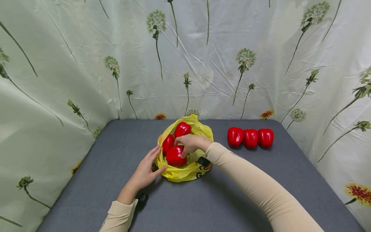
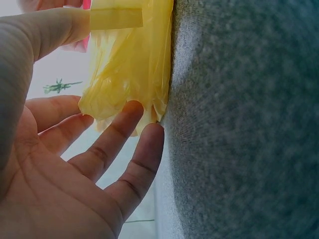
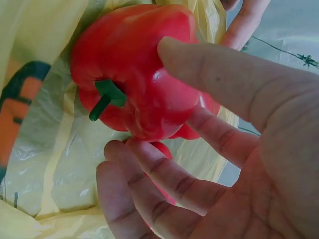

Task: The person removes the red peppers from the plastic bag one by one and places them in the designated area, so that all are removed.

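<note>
A yellow plastic bag (image 1: 181, 175) stands with its mouth open on the table, holding three red bell peppers. My right hand (image 1: 191, 144) reaches inside and holds the nearest red bell pepper (image 1: 175, 158), thumb on its side and fingers around it. The right wrist view shows the green stem (image 3: 110, 94) of this pepper. Two more peppers lie behind it, one at the left (image 1: 168, 144) and one at the back (image 1: 182, 129). Against the bag's left side rests my left hand (image 1: 145, 170), its fingers spread and nearly straight along the yellow plastic (image 2: 124, 64).
Three red bell peppers (image 1: 250, 138) stand in a row on the grey table (image 1: 121, 145), right of the bag. A dandelion-print curtain (image 1: 203, 64) surrounds the table at the back and both sides.
</note>
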The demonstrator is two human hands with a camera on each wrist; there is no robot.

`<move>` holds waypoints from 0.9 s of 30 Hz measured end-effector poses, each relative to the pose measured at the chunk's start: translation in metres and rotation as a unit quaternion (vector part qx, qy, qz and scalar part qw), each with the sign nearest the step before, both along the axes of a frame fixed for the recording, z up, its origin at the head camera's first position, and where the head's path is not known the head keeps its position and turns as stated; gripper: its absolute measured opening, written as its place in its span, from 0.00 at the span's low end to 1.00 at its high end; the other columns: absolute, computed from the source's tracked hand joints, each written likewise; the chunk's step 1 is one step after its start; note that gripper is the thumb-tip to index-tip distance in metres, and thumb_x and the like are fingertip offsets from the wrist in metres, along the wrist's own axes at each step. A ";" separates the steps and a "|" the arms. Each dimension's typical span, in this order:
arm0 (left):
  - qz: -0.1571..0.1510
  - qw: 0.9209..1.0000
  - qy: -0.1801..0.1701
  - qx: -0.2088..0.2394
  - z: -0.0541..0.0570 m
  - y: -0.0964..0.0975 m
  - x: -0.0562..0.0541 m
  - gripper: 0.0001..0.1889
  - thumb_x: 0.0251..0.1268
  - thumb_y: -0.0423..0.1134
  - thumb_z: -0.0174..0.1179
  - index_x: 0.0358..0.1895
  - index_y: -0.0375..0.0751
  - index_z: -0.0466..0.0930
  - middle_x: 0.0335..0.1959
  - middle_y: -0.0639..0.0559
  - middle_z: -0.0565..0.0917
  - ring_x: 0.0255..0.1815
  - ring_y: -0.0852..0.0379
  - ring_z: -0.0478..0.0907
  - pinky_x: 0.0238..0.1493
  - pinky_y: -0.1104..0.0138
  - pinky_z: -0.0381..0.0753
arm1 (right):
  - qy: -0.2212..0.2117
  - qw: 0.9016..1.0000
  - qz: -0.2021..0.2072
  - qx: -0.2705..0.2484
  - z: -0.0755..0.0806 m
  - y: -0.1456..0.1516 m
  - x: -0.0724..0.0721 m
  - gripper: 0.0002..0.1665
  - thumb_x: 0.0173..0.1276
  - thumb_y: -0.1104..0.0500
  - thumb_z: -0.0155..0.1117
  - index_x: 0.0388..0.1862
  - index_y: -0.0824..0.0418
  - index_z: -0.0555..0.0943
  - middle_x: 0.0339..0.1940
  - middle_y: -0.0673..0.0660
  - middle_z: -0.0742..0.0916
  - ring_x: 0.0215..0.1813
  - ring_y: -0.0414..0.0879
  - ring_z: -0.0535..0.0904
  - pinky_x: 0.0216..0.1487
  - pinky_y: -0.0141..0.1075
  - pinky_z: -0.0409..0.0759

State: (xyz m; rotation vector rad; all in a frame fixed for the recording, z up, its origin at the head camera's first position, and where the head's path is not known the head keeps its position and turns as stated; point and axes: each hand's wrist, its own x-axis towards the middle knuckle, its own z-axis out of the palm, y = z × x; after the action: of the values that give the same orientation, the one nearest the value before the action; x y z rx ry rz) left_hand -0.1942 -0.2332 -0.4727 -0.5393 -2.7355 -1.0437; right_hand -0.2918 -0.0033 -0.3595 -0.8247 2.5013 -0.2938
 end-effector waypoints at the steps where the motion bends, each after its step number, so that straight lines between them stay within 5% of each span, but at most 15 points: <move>1: 0.000 1.000 0.000 0.000 0.000 0.000 0.000 0.45 0.70 0.43 0.74 0.84 0.33 0.62 0.86 0.38 0.63 0.83 0.35 0.66 0.69 0.42 0.79 | 0.002 1.000 0.002 0.002 0.000 0.000 -0.001 0.33 0.69 0.59 0.78 0.70 0.55 0.78 0.71 0.58 0.84 0.69 0.52 0.78 0.75 0.48 0.77; 9: 0.003 1.000 -0.008 0.000 0.000 0.000 0.000 0.45 0.70 0.44 0.74 0.84 0.34 0.62 0.86 0.38 0.63 0.82 0.34 0.67 0.61 0.44 0.85 | 0.012 0.999 0.032 -0.002 0.000 0.002 -0.004 0.36 0.68 0.65 0.76 0.74 0.53 0.78 0.71 0.60 0.83 0.70 0.54 0.78 0.75 0.50 0.78; 16: 0.004 1.000 -0.011 0.002 0.000 0.000 0.000 0.45 0.70 0.44 0.74 0.84 0.34 0.62 0.86 0.38 0.62 0.81 0.34 0.68 0.58 0.46 0.88 | 0.002 0.998 0.060 -0.027 -0.002 0.003 -0.003 0.34 0.71 0.70 0.70 0.74 0.53 0.79 0.66 0.58 0.85 0.58 0.50 0.79 0.66 0.44 0.83; 27: 0.003 1.000 -0.009 0.001 0.001 0.001 0.001 0.45 0.69 0.43 0.74 0.84 0.34 0.62 0.86 0.38 0.63 0.81 0.34 0.68 0.58 0.46 0.87 | 0.002 0.996 0.044 -0.075 -0.011 0.002 -0.003 0.27 0.74 0.55 0.74 0.70 0.56 0.81 0.66 0.59 0.86 0.64 0.52 0.80 0.71 0.47 0.81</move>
State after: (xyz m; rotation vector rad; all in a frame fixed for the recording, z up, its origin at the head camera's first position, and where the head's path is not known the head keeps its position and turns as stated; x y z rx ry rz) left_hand -0.1934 -0.2323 -0.4718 -0.5243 -2.7500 -1.0552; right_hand -0.2944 -0.0012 -0.3705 -0.9933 2.4621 -0.4550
